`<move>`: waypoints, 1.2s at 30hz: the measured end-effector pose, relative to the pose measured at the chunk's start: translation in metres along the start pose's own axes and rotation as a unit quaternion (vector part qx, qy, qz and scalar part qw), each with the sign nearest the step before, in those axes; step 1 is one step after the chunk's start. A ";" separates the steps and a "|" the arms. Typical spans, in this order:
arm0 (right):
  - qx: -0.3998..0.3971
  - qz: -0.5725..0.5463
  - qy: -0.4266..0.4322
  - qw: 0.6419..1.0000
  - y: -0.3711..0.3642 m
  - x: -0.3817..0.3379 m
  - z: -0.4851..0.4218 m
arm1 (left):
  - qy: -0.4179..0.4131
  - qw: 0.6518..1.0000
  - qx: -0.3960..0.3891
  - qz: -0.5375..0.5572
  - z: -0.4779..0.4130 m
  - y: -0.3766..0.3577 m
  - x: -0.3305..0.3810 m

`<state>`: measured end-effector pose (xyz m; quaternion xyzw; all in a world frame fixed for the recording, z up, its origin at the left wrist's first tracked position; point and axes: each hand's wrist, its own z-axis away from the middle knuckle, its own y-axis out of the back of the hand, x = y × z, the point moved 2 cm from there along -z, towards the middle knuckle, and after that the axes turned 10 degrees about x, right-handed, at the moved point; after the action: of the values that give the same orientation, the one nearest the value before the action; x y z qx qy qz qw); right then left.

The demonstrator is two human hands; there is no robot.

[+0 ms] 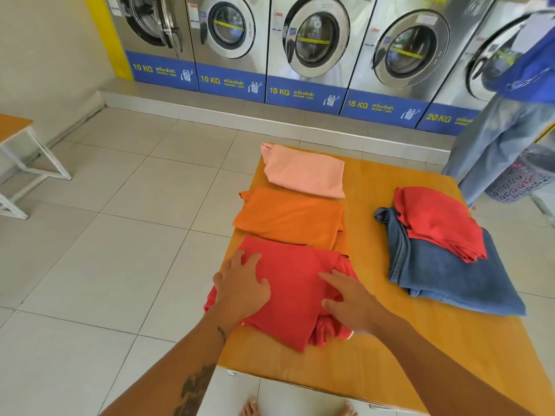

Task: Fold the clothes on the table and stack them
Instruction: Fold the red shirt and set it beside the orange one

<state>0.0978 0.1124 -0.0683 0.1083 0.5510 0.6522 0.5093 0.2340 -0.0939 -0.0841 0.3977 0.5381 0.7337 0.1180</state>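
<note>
head | red garment point(294, 283) — under both flat hands | left hand point(243, 283), right hand point(348, 301)

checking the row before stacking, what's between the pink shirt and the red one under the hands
In the head view, the folded orange shirt lies between the pink shirt and the red shirt, its near edge touching the red one.

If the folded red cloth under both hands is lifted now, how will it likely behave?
The folded red cloth looks thin and limp, so it would probably sag. Its bunched near-right edge suggests the fold may open. The left hand and right hand press flat on it, not gripping.
</note>
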 end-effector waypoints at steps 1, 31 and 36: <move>0.021 -0.014 0.004 1.000 0.009 0.004 0.004 | -0.003 0.999 0.024 0.032 -0.001 0.003 0.008; 0.215 -0.445 -0.272 0.825 0.201 0.301 -0.074 | -0.222 0.971 0.026 -0.084 -0.051 -0.185 0.404; 0.213 -0.462 -0.263 0.820 0.207 0.301 -0.090 | -0.302 0.933 0.032 -0.193 -0.077 -0.205 0.413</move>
<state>-0.2158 0.3194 -0.0567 0.1141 0.5069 0.1537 0.8405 -0.1436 0.1811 -0.0845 0.4931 0.5665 0.5243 0.4013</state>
